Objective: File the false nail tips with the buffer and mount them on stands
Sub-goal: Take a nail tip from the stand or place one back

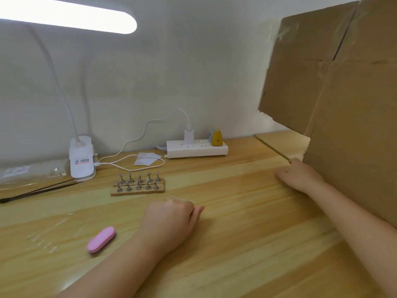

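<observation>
Our left hand (171, 220), loosely curled and seemingly empty, lay just right of the pink buffer (101, 239), whose long axis angled up-right; our right hand (300, 176) rested far off.

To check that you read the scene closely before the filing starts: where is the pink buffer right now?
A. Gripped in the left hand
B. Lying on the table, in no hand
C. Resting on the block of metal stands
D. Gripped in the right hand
B: the pink buffer lies flat on the table, apart from the left hand and far from the right hand by the cardboard.
</observation>
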The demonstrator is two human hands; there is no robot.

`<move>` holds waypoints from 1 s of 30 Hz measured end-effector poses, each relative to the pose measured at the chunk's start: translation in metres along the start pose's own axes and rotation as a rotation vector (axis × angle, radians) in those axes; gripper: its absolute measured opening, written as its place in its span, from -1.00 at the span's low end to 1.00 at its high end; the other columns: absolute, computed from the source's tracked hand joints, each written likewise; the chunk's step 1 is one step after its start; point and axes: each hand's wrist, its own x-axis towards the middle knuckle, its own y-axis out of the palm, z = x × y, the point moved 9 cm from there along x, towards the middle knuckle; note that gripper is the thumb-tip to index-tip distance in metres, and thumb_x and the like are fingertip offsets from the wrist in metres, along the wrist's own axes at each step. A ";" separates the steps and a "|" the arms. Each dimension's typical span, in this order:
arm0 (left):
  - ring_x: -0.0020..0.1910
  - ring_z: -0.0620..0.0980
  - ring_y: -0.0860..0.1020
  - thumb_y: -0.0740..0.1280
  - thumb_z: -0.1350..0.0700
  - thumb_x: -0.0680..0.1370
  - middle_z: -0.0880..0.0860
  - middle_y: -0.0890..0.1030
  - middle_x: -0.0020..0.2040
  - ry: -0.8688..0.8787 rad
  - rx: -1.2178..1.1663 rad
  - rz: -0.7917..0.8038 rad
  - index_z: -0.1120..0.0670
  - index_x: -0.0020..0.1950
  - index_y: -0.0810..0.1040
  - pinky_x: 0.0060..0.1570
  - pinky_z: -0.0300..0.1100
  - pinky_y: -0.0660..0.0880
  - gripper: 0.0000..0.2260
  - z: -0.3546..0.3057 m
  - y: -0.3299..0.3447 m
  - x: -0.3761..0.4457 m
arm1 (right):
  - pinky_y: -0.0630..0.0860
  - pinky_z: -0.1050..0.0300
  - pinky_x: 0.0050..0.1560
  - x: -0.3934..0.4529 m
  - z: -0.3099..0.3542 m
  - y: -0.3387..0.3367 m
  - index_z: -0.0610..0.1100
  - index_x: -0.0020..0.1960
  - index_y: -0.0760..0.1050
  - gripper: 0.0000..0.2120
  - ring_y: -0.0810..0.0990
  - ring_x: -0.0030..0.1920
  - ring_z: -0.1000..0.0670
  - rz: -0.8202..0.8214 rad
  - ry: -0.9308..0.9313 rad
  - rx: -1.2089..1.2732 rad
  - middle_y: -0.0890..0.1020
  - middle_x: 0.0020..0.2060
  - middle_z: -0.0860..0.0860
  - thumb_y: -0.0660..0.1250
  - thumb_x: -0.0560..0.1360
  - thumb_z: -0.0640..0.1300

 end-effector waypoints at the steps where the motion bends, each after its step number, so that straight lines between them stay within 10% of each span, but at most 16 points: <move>1: -0.45 -0.04 0.37 -0.18 -0.27 0.56 -0.08 0.35 -0.46 0.000 0.018 0.010 0.00 -0.29 0.34 -0.52 -0.22 0.07 -0.51 0.000 0.001 0.001 | 0.48 0.04 -0.04 -0.009 0.009 -0.002 -0.12 0.44 0.26 -0.38 0.52 0.15 -0.15 -0.028 -0.043 0.012 0.56 0.16 -0.09 0.25 0.48 0.15; 9: -0.04 0.12 0.59 0.05 -0.22 0.63 0.07 0.60 0.01 -0.089 0.071 0.183 0.05 0.02 0.46 -0.33 -0.15 0.27 -0.63 -0.001 -0.004 -0.007 | 0.43 0.14 -0.15 -0.115 0.154 -0.007 -0.01 0.06 0.57 -0.82 0.52 -0.07 0.07 -0.037 -0.508 0.314 0.57 -0.11 0.12 0.29 0.51 -0.02; 15: -0.18 0.03 0.48 0.05 -0.18 0.61 -0.06 0.50 -0.17 -0.292 -0.021 0.034 -0.03 -0.16 0.33 -0.35 -0.13 0.30 -0.72 0.051 -0.058 -0.064 | 0.39 0.20 -0.24 -0.175 0.235 0.066 0.09 0.08 0.59 -0.79 0.53 -0.19 0.13 0.269 -0.651 0.213 0.56 -0.19 0.16 0.30 0.48 0.07; 25: -0.48 0.11 0.45 0.03 -0.10 0.58 0.00 0.47 -0.47 -0.284 -0.070 -0.327 0.07 -0.34 0.47 -0.39 -0.18 0.20 -0.58 0.112 -0.102 -0.121 | 0.49 0.06 0.03 -0.188 0.275 0.092 0.08 0.29 0.49 -0.61 0.53 0.19 -0.09 0.084 -0.721 0.004 0.61 0.15 0.04 0.19 0.53 0.17; 30: -0.42 0.14 0.46 -0.03 -0.16 0.57 0.02 0.48 -0.44 -0.328 -0.133 -0.310 0.04 -0.34 0.42 -0.37 -0.15 0.15 -0.56 0.118 -0.094 -0.121 | 0.31 0.17 -0.29 -0.182 0.270 0.087 0.08 0.18 0.56 -0.67 0.51 -0.10 0.05 0.054 -0.724 0.112 0.49 -0.28 0.20 0.26 0.49 0.17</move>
